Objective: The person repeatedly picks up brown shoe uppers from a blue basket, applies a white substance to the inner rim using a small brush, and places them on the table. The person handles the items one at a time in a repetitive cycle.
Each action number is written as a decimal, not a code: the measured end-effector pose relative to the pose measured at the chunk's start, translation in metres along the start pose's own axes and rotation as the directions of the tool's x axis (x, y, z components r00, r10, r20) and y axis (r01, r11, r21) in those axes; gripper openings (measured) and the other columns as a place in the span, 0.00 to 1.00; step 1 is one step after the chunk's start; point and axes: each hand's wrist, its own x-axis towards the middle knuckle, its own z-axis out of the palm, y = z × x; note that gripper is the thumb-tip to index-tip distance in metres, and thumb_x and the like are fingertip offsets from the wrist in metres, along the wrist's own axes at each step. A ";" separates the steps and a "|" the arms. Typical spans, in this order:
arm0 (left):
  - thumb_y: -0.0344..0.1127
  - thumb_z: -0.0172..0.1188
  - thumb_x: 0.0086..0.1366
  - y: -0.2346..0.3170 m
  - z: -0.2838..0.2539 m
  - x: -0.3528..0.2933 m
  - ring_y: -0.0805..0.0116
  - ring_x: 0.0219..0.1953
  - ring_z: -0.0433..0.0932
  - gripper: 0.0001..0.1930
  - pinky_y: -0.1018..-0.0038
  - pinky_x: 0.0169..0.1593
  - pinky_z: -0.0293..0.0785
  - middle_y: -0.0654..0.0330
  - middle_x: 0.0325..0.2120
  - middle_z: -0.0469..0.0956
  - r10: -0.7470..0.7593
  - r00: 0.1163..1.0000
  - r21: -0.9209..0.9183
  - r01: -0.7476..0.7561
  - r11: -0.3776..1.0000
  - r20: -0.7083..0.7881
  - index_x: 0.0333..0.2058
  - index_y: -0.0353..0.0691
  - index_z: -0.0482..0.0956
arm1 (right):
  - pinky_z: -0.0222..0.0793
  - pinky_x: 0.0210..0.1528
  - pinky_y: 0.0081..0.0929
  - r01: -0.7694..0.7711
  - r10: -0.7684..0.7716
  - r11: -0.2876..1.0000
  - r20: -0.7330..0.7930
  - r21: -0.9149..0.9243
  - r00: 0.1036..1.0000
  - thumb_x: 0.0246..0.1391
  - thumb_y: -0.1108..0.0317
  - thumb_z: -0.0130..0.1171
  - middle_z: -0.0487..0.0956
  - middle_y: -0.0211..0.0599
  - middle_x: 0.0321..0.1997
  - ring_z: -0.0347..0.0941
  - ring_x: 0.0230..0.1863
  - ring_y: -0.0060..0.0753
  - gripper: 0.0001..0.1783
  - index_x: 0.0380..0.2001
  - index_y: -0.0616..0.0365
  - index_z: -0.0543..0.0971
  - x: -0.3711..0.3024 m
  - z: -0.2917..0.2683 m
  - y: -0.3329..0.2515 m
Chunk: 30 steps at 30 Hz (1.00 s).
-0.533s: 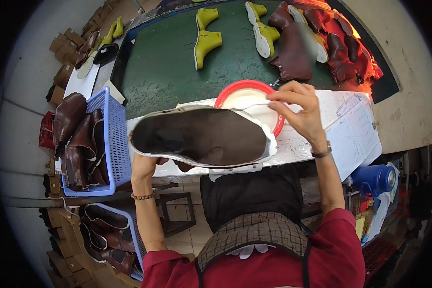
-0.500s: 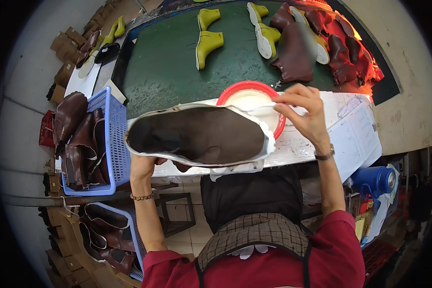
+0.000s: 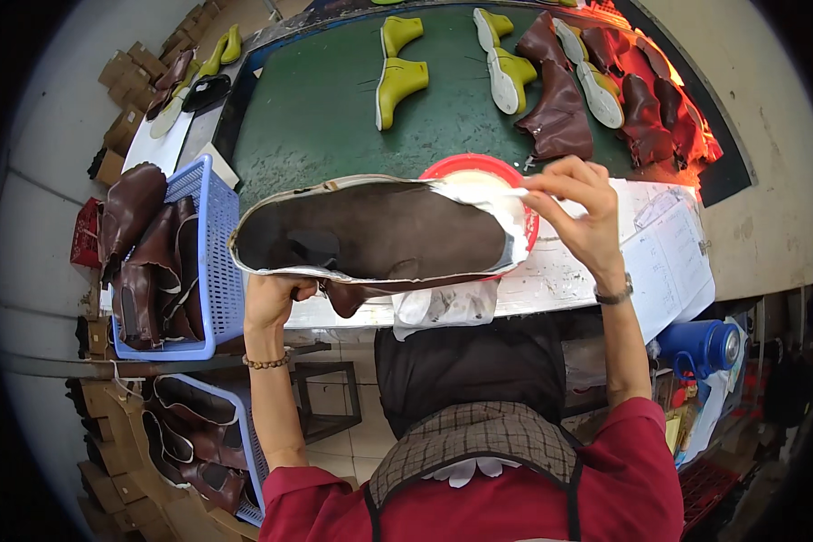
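A brown leather boot upper lies bottom side up across my view, its dark inner lining showing inside a pale turned edge. My left hand grips it from below at the left end, fingers partly hidden. White paste coats the edge at its right end. Thumb and fingers of my right hand pinch a white-coated brush, whose tip meets the upper's far right edge. Behind that end stands a red-rimmed bowl of white paste, partly covered by the upper.
Yellow-green lasts and brown boots stand on the green belt, red light at right. Blue baskets of boot uppers are at left. A crumpled white cloth, papers and a blue flask lie nearer.
The upper has tilted, showing more of its brown side near me. The brush has shifted slightly along the far right edge, where more white shows. Both hands keep their grip.
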 end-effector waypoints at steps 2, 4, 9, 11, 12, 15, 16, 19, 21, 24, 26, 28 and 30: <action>0.11 0.54 0.51 -0.002 -0.005 -0.001 0.69 0.17 0.69 0.15 0.74 0.20 0.62 0.56 0.22 0.74 -0.010 1.000 -0.014 0.010 1.000 -0.005 0.36 0.32 0.76 | 0.54 0.47 0.29 -0.042 0.042 0.999 0.058 0.002 0.997 0.48 0.65 0.75 0.81 0.25 0.31 0.74 0.35 0.22 0.10 0.36 0.50 0.89 -0.013 -0.012 0.000; 0.11 0.54 0.51 -0.004 -0.006 -0.004 0.69 0.17 0.69 0.16 0.75 0.20 0.61 0.56 0.22 0.74 -0.040 0.999 -0.013 0.040 0.999 -0.003 0.38 0.32 0.76 | 0.54 0.47 0.29 -0.070 0.068 0.997 0.101 0.012 0.993 0.48 0.66 0.75 0.81 0.25 0.31 0.74 0.35 0.22 0.09 0.35 0.49 0.89 -0.015 -0.014 -0.001; 0.10 0.55 0.48 -0.008 0.018 -0.004 0.70 0.17 0.69 0.19 0.74 0.19 0.60 0.57 0.23 0.74 -0.173 0.977 -0.069 0.183 0.981 0.123 0.41 0.31 0.75 | 0.52 0.48 0.30 0.085 -0.087 0.996 0.079 0.038 0.993 0.49 0.65 0.75 0.80 0.21 0.31 0.72 0.34 0.20 0.09 0.36 0.46 0.89 0.010 0.003 -0.006; 0.08 0.54 0.46 -0.003 0.032 -0.009 0.72 0.17 0.68 0.17 0.75 0.19 0.58 0.58 0.20 0.73 -0.228 0.971 -0.103 0.235 0.966 0.078 0.36 0.29 0.76 | 0.52 0.48 0.30 0.101 -0.108 0.992 0.109 0.070 0.988 0.50 0.64 0.75 0.80 0.20 0.32 0.72 0.34 0.19 0.08 0.36 0.46 0.89 0.017 0.006 -0.007; 0.07 0.54 0.46 -0.005 0.032 -0.009 0.72 0.17 0.68 0.18 0.74 0.19 0.58 0.58 0.20 0.73 -0.249 0.961 -0.153 0.266 0.952 0.118 0.37 0.28 0.76 | 0.51 0.49 0.30 0.118 -0.129 0.988 0.117 0.097 0.985 0.50 0.64 0.75 0.80 0.20 0.31 0.71 0.34 0.18 0.08 0.36 0.46 0.90 0.022 0.007 -0.009; 0.07 0.54 0.46 -0.009 0.035 -0.008 0.72 0.16 0.68 0.19 0.74 0.19 0.58 0.58 0.21 0.73 -0.284 0.941 -0.071 0.301 0.951 0.183 0.38 0.28 0.76 | 0.51 0.49 0.30 0.155 -0.175 0.980 0.175 0.121 0.969 0.50 0.63 0.75 0.80 0.20 0.31 0.71 0.35 0.18 0.08 0.35 0.46 0.90 0.032 0.008 -0.010; 0.08 0.54 0.47 -0.007 0.040 -0.008 0.72 0.16 0.68 0.19 0.74 0.19 0.58 0.58 0.20 0.72 -0.315 0.933 -0.032 0.325 0.945 0.172 0.39 0.28 0.76 | 0.52 0.49 0.30 0.161 -0.184 0.979 0.197 0.129 0.963 0.49 0.64 0.75 0.80 0.21 0.32 0.71 0.35 0.19 0.09 0.36 0.47 0.90 0.035 0.007 -0.012; 0.06 0.54 0.43 -0.026 0.028 -0.005 0.70 0.18 0.70 0.26 0.73 0.19 0.56 0.54 0.23 0.76 -0.357 0.892 -0.046 0.383 0.923 0.277 0.44 0.28 0.77 | 0.54 0.49 0.30 0.188 -0.224 0.969 0.253 0.158 0.941 0.48 0.65 0.76 0.80 0.23 0.32 0.70 0.35 0.21 0.10 0.36 0.48 0.90 0.047 0.011 -0.017; 0.06 0.54 0.44 -0.021 0.036 -0.003 0.70 0.17 0.69 0.24 0.73 0.19 0.55 0.54 0.22 0.75 -0.382 0.876 0.022 0.394 0.919 0.294 0.42 0.28 0.78 | 0.54 0.49 0.30 0.210 -0.244 0.967 0.276 0.146 0.930 0.49 0.63 0.75 0.79 0.22 0.31 0.70 0.36 0.21 0.10 0.36 0.48 0.90 0.055 0.014 -0.016; 0.07 0.53 0.44 -0.004 0.060 -0.007 0.71 0.16 0.67 0.21 0.74 0.18 0.55 0.55 0.20 0.74 -0.424 0.854 0.071 0.423 0.903 0.301 0.40 0.27 0.77 | 0.54 0.49 0.30 0.294 -0.332 0.942 0.305 0.163 0.893 0.49 0.61 0.76 0.78 0.21 0.31 0.70 0.35 0.21 0.10 0.36 0.46 0.90 0.067 0.028 -0.016; 0.11 0.49 0.50 -0.001 0.065 -0.004 0.75 0.15 0.65 0.24 0.74 0.18 0.57 0.60 0.18 0.70 -0.487 0.799 0.142 0.468 0.872 0.354 0.49 0.28 0.72 | 0.54 0.48 0.31 0.335 -0.371 0.927 0.275 0.170 0.887 0.51 0.58 0.74 0.78 0.20 0.31 0.70 0.34 0.22 0.08 0.34 0.44 0.90 0.075 0.039 -0.021; 0.12 0.49 0.50 -0.007 0.062 -0.001 0.74 0.16 0.65 0.24 0.74 0.18 0.57 0.60 0.18 0.70 -0.510 0.780 0.169 0.483 0.859 0.364 0.48 0.28 0.73 | 0.54 0.46 0.31 0.383 -0.410 0.912 0.249 0.149 0.878 0.51 0.57 0.74 0.78 0.19 0.32 0.72 0.33 0.21 0.07 0.33 0.43 0.89 0.080 0.046 -0.028; 0.11 0.51 0.49 -0.008 0.056 0.001 0.73 0.15 0.65 0.22 0.74 0.18 0.56 0.59 0.19 0.71 -0.490 0.802 0.165 0.462 0.871 0.340 0.45 0.28 0.74 | 0.55 0.47 0.31 0.383 -0.410 0.909 0.188 0.164 0.892 0.51 0.58 0.74 0.79 0.19 0.32 0.73 0.34 0.21 0.07 0.33 0.43 0.89 0.078 0.046 -0.024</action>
